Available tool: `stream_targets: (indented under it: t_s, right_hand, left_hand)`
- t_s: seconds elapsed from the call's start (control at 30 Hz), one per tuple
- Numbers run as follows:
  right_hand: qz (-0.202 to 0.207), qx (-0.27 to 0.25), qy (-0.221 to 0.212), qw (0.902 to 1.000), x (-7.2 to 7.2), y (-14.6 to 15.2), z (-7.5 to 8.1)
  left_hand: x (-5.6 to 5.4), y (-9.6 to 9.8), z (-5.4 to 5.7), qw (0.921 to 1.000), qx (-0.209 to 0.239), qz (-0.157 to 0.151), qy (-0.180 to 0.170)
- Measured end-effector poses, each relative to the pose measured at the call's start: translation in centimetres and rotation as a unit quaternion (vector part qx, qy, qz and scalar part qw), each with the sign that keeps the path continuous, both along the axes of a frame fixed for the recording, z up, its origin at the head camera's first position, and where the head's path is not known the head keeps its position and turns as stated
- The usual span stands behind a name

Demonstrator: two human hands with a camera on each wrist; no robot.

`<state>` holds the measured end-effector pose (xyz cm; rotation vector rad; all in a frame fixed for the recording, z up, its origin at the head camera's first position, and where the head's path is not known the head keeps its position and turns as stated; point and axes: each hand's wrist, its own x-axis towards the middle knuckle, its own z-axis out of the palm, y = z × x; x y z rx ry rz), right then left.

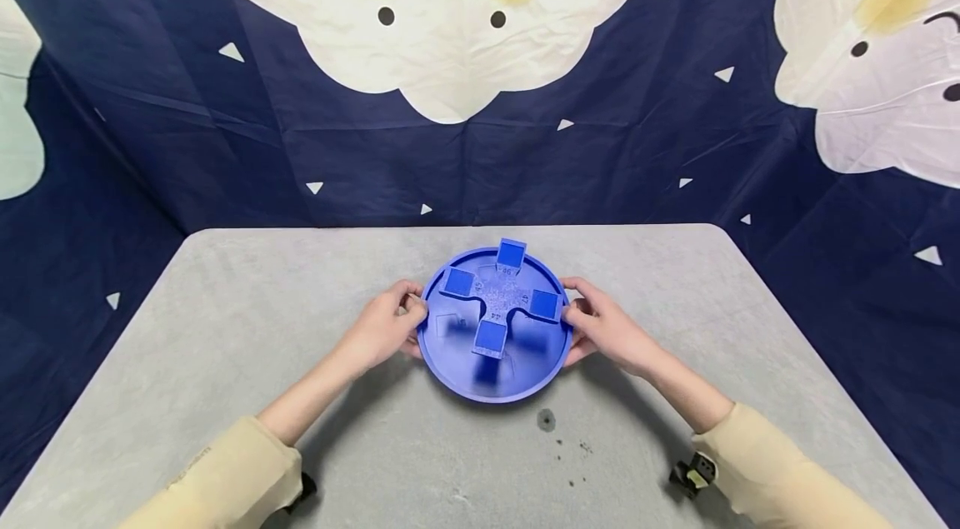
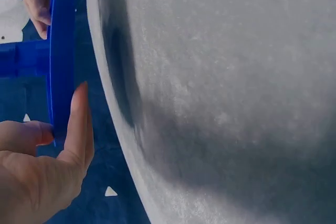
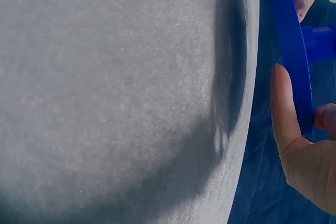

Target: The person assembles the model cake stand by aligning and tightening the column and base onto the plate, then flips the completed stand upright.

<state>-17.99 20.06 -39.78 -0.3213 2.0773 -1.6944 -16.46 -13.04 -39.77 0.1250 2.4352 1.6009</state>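
Note:
A round blue tray point(image 1: 453, 362) with a raised rim carries a cross-shaped blue piece point(image 1: 504, 293) whose several arms end in square pads marked with numbers. My left hand point(image 1: 386, 325) grips the tray's left edge, thumb on the rim and fingers beneath. On the opposite edge, my right hand point(image 1: 606, 327) pinches the rim the same way. Both wrist views show the tray held above the table, with a gap and a shadow under it. In the left wrist view the thumb and fingers of the left hand point(image 2: 47, 177) straddle the rim.
The grey table point(image 1: 390, 462) has a dark round spot point(image 1: 546, 420) and small specks near the front. Behind it hangs a dark blue cloth point(image 1: 465, 162) printed with white clouds and triangles. A black device point(image 1: 693, 475) sits at the right sleeve.

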Motion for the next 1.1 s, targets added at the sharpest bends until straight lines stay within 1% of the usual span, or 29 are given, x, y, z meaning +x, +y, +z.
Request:
stream_targets:
  t_s: [0.1,0.27,0.43,0.53,0.6,0.7,0.8,1.1]
  right_hand:
    - [-0.005,-0.009,-0.004,0.9999,-0.1,0.0,0.0]
    - [-0.006,-0.022,-0.006,0.9997,-0.3,0.3,0.1]
    - [0.015,-0.044,-0.009,0.9989,-0.6,0.9,0.1]
    - [0.028,-0.052,-0.007,0.9983,-0.9,1.3,0.0]
    - [0.032,-0.055,-0.009,0.9979,-1.0,1.5,0.0]
    - [0.039,-0.060,-0.011,0.9974,-1.2,1.6,0.3]
    - [0.041,-0.062,-0.011,0.9972,-1.2,1.6,0.6]
    - [0.042,-0.076,0.003,0.9962,-1.4,1.6,1.4]
  left_hand:
    - [0.0,-0.2,0.2,0.9991,0.040,-0.005,-0.014]
    - [-0.3,-0.7,0.1,0.9929,0.104,-0.039,-0.043]
    - [-0.6,-1.5,-0.2,0.9855,0.134,-0.074,-0.073]
    - [-0.8,-1.7,-0.4,0.9803,0.151,-0.090,-0.089]
    - [-0.8,-1.8,-0.4,0.9772,0.162,-0.096,-0.097]
    - [-0.8,-1.9,-0.3,0.9731,0.178,-0.106,-0.102]
    - [-0.9,-2.0,-0.3,0.9713,0.185,-0.111,-0.101]
    - [-1.2,-2.0,0.0,0.9721,0.192,-0.110,-0.078]
